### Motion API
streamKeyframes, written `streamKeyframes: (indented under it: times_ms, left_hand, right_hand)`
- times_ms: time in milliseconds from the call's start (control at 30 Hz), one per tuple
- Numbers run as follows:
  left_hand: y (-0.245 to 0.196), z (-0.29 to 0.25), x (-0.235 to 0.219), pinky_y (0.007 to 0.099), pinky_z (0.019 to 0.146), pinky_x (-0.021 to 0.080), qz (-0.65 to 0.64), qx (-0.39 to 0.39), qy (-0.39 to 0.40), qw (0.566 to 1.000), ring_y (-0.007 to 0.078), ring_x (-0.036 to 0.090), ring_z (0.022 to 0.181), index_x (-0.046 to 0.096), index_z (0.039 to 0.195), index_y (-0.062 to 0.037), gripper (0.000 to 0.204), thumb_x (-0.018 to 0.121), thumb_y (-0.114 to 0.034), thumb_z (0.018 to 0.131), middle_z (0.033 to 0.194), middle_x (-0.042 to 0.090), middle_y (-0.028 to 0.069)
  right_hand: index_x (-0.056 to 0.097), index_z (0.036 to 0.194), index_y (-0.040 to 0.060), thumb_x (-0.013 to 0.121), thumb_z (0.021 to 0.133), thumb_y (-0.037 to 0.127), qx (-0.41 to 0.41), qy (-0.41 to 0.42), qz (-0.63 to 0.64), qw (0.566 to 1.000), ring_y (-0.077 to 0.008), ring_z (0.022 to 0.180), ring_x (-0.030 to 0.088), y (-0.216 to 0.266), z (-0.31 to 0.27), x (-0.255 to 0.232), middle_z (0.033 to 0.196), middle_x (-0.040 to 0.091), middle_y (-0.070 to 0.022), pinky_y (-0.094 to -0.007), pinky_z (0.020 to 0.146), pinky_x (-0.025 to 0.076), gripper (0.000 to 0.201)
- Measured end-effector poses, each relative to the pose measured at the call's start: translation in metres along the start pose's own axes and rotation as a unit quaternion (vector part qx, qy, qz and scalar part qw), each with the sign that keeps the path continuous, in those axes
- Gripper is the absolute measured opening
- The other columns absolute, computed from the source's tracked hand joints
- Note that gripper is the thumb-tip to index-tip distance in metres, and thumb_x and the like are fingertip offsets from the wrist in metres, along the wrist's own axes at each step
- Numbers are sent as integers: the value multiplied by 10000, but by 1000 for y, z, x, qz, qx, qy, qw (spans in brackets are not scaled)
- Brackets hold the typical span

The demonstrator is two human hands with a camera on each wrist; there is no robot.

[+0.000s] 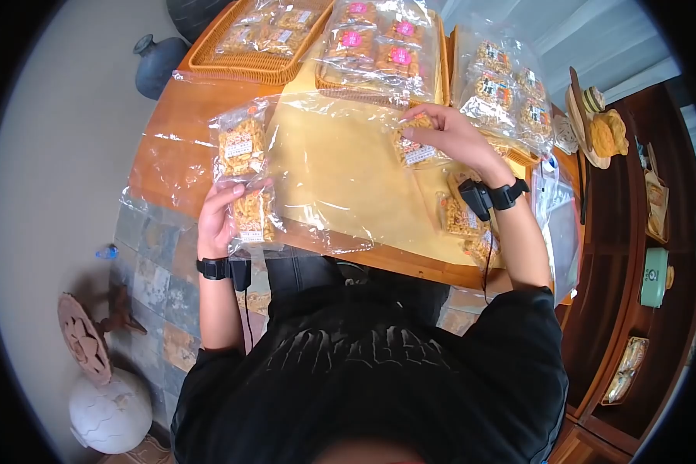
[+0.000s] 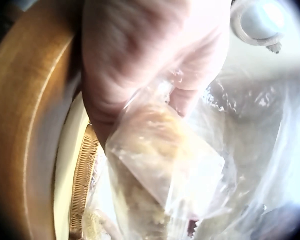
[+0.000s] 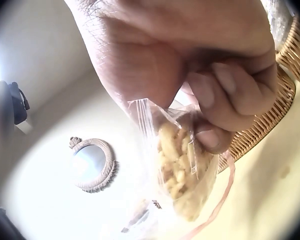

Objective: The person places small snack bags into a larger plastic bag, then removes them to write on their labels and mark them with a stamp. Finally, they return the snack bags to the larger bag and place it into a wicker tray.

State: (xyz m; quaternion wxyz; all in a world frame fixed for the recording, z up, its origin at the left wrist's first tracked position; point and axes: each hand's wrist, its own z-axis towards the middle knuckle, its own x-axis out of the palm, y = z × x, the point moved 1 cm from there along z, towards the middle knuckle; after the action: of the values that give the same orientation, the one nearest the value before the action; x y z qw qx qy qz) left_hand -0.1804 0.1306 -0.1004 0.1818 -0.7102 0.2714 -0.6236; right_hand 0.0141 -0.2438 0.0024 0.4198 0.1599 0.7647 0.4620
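Observation:
My left hand (image 1: 218, 216) grips a large clear plastic bag (image 1: 325, 232) by its left end, thumb over the film. One packet of golden fried snack (image 1: 243, 143) shows in that end, and a second snack packet (image 1: 254, 213) lies below it, beside my thumb. In the left wrist view the bag's crinkled film hangs below the hand (image 2: 150, 55). Over the table's right half, my right hand (image 1: 460, 139) pinches a labelled snack packet (image 1: 416, 153) by its upper part. The right wrist view shows curled fingers (image 3: 230, 90) at the top of this packet (image 3: 180, 165).
More snack packets (image 1: 462, 213) lie on the table (image 1: 325, 147) by my right forearm. Wicker baskets (image 1: 267, 73) line the far side, with bagged packets (image 1: 379, 42) and another full bag (image 1: 503, 85). A dark shelf (image 1: 611, 294) stands at the right, a grey vase (image 1: 158, 66) at the left.

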Motion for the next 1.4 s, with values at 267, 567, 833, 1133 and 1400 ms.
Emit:
streamKeyframes:
  times_ms: [267, 567, 833, 1133, 1400]
  left_hand:
    - [0, 1, 25, 453, 991, 546, 51, -1, 6, 999, 389, 611, 1203, 385, 1419, 92, 546, 558, 24, 906, 1283, 595, 289]
    - [-2, 2, 36, 361, 921, 553, 118, -15, -2, 993, 337, 626, 1202, 388, 1422, 94, 529, 536, 24, 920, 1254, 628, 272]
    - [-3, 5, 49, 192, 642, 569, 167, -27, -4, 986, 345, 646, 1175, 255, 1522, 6, 639, 519, 6, 940, 1318, 592, 261]
    - [0, 7, 51, 332, 810, 605, 139, -23, 20, 990, 418, 594, 1228, 291, 1503, 23, 577, 495, -17, 965, 1380, 542, 247]
    - [-1, 8, 50, 427, 931, 583, 112, -39, 37, 992, 434, 569, 1250, 288, 1497, 25, 562, 501, -40, 981, 1387, 522, 265]
  right_hand:
    - [656, 1214, 97, 652, 980, 264, -4, 10, 75, 997, 15, 628, 433, 15, -7, 10, 884, 654, 64, -187, 542, 326, 288]
    - [547, 1391, 103, 610, 982, 149, -58, 165, 160, 971, -15, 661, 522, 5, -10, 0, 1199, 657, 16, -177, 556, 424, 416]
    - [434, 1497, 104, 622, 921, -8, 1, 198, 196, 960, -110, 800, 643, 8, 3, 17, 1059, 617, -46, -245, 715, 535, 616]
    - [472, 1456, 25, 613, 925, 20, 8, 255, 178, 951, -168, 1051, 659, -19, 20, 29, 1314, 584, -144, -301, 926, 534, 549]
    - [439, 1471, -14, 569, 908, -38, -18, 284, 240, 928, -226, 1297, 549, 0, 16, 43, 1531, 450, -117, -315, 1001, 483, 578]
